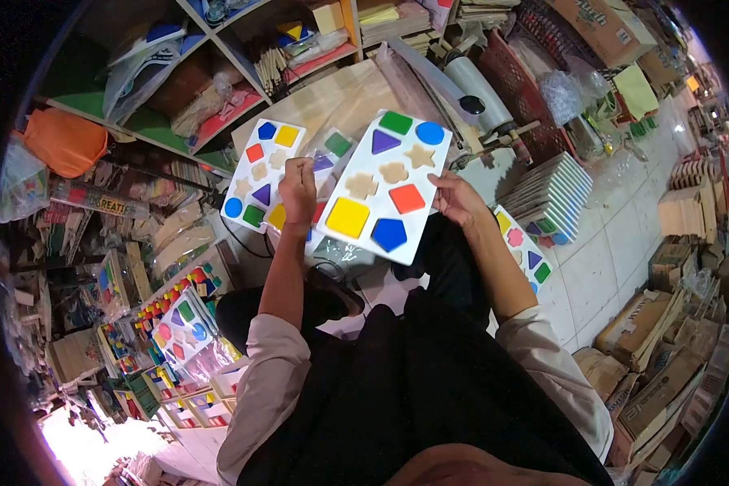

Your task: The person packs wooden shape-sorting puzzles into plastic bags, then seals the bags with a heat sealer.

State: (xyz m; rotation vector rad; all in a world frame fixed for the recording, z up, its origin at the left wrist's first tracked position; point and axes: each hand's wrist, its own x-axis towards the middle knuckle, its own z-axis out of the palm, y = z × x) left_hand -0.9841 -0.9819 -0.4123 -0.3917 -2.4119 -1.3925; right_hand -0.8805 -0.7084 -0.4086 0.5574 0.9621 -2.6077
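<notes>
My right hand [459,199] grips the right edge of a white shape puzzle board [364,231], tilted in front of me. This board carries coloured pieces such as a yellow square [347,217], a blue pentagon [389,234] and a red square [407,198]. Bare wooden flower and star shapes show in its middle. My left hand [298,193] is closed in a fist beside it; what it pinches is hidden. Behind that fist lies a second shape board [242,172]. Another board [338,144], partly covered, shows between the two.
A wooden bench [308,104] stands ahead, with a roller device [476,89] at its right. More boards are stacked on the floor [547,194], and one board [522,247] lies beside my right forearm. Shelves, cardboard boxes [656,320] and an orange bag [65,142] surround me.
</notes>
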